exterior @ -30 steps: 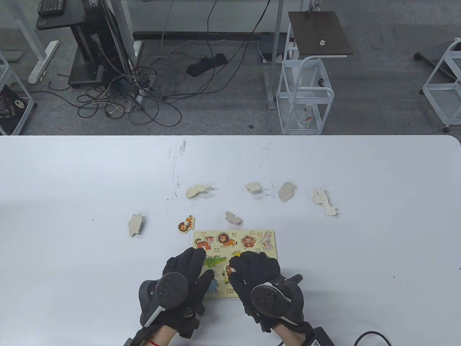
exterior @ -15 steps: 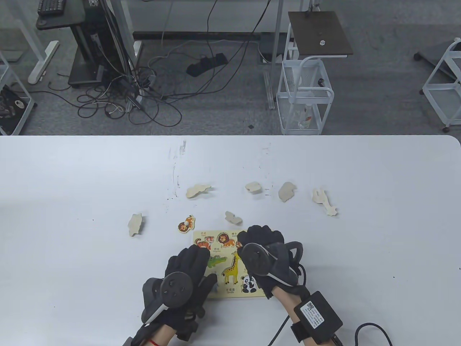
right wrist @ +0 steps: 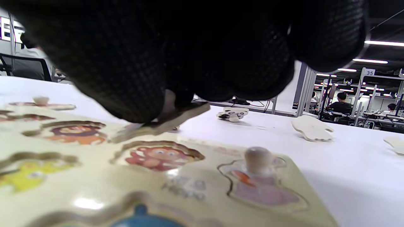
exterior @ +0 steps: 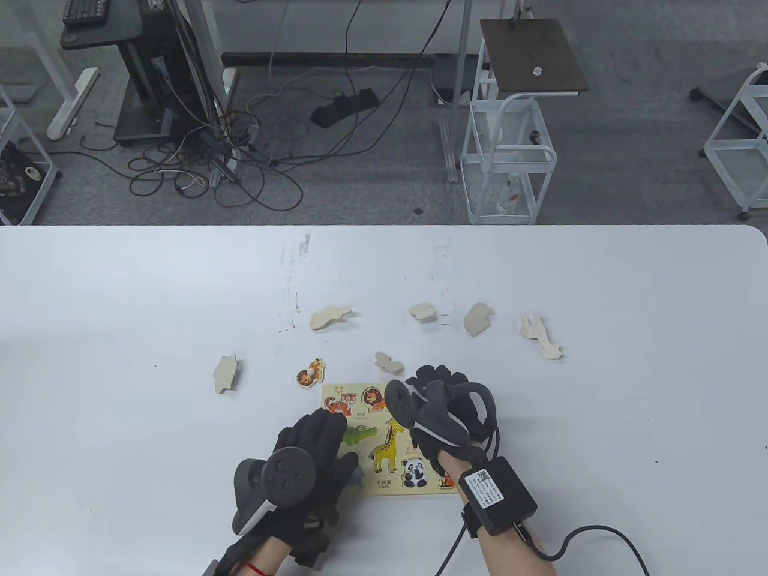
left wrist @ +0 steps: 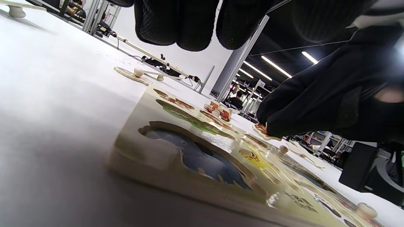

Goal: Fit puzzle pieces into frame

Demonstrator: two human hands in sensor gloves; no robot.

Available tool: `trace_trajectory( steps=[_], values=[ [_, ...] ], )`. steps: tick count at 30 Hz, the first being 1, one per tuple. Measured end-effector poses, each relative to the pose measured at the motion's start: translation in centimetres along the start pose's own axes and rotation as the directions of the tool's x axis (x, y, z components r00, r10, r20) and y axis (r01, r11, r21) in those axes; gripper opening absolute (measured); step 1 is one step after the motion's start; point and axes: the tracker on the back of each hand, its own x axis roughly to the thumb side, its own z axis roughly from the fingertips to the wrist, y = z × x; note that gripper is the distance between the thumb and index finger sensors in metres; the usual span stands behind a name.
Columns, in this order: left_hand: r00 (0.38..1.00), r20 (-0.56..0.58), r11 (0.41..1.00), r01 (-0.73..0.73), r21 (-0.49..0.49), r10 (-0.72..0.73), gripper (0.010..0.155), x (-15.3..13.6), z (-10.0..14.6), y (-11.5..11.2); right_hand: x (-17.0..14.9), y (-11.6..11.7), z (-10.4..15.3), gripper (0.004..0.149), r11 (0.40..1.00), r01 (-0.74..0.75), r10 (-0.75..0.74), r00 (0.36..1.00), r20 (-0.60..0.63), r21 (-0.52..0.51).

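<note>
- One puzzle frame [exterior: 384,487] lies flat on the white table [exterior: 120,300], near its front edge; everything below is placed from this frame.
- Seven loose pieces lie on the table beyond the frame. Six are plain side up: one far to the left [exterior: 224,373], one just past the far edge [exterior: 387,362], and a farther row of four [exterior: 329,317], [exterior: 422,311], [exterior: 477,317], [exterior: 540,335].
- The seventh, a lion piece [exterior: 309,373], lies printed side up off the frame's far left corner.
- One rabbit piece [right wrist: 258,186] with a round knob sits in its recess at the frame's far right corner.
- The right hand [exterior: 447,408] hovers over the frame's far right part, fingers closed around a flat piece [right wrist: 164,123] held tilted just above the monkey recess [right wrist: 157,155]; its printed face is mostly hidden from every camera.
- The left hand [exterior: 306,456] lies on the frame's left side. In the left wrist view its fingertips [left wrist: 176,25] hang above the frame without holding anything; whether they touch it I cannot tell.
- The elephant recess [left wrist: 195,154] at the near left corner is half covered by the left hand in the table view.
- Small captions are printed beside each animal; only "Giraffe" can roughly be made out, the rest is too small.
- A black box [exterior: 498,495] strapped to the right wrist bears a white label with unreadable print.
</note>
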Motion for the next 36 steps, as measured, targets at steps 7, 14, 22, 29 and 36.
trace_trajectory(
  steps=[7,14,22,29,36],
  values=[
    [1.000,-0.007,1.000,0.006,-0.015,-0.007,0.069,0.0,0.0,0.0,0.3,0.4,-0.3,0.045,1.000,-0.003,0.003,1.000,0.006,0.014],
    [1.000,0.005,1.000,0.002,-0.009,-0.002,0.069,0.2,0.0,0.0,0.3,0.4,-0.2,0.045,0.999,-0.017,0.017,1.000,0.016,0.030],
    [1.000,0.005,1.000,0.003,-0.016,-0.002,0.068,0.3,0.0,-0.1,0.4,0.4,-0.3,0.044,0.998,-0.043,0.042,0.999,0.019,0.050],
    [1.000,0.024,1.000,-0.005,-0.018,0.005,0.067,0.6,0.2,0.0,0.3,0.6,-0.3,0.045,0.994,-0.050,0.049,0.999,0.005,0.093],
    [1.000,0.019,1.000,-0.004,-0.021,0.004,0.067,0.5,0.2,0.0,-1.2,-0.7,0.0,0.055,0.993,0.018,-0.014,0.999,-0.032,0.112]
  ],
)
